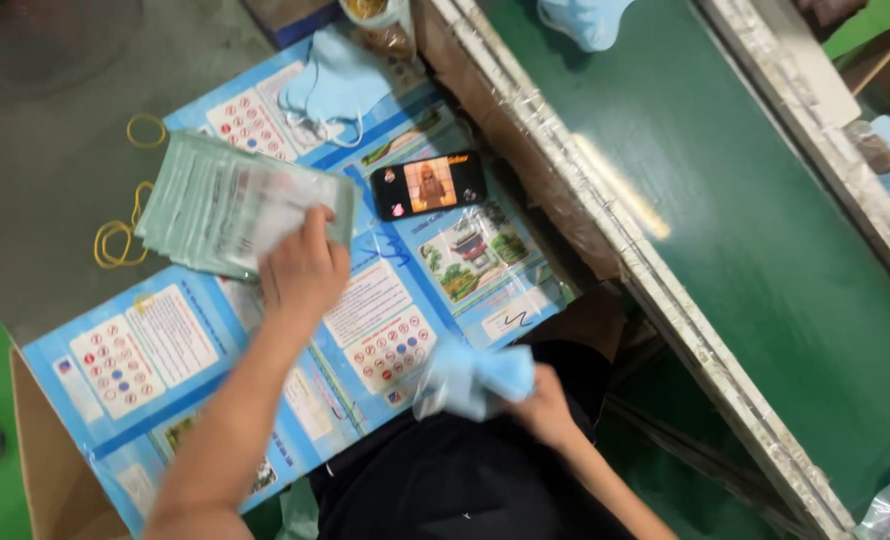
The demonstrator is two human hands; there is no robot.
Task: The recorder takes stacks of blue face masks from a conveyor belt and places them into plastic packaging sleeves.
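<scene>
My left hand (303, 272) reaches out over a stack of flat, pale green sealed packets (215, 205) and grips the near corner of the top packet. The stack lies on a blue printed poster sheet (155, 350) that covers the work surface. My right hand (547, 408) stays close to my body. It holds a light blue face mask (480, 378) that is partly inside a clear plastic bag.
A phone (428, 184) with a lit screen lies on the poster beyond the stack. Loose blue masks (333, 85) sit at the poster's far end, with yellow rubber bands (115, 240) to the left. A green conveyor belt (735, 210) runs along the right. A cardboard box (37, 450) is at lower left.
</scene>
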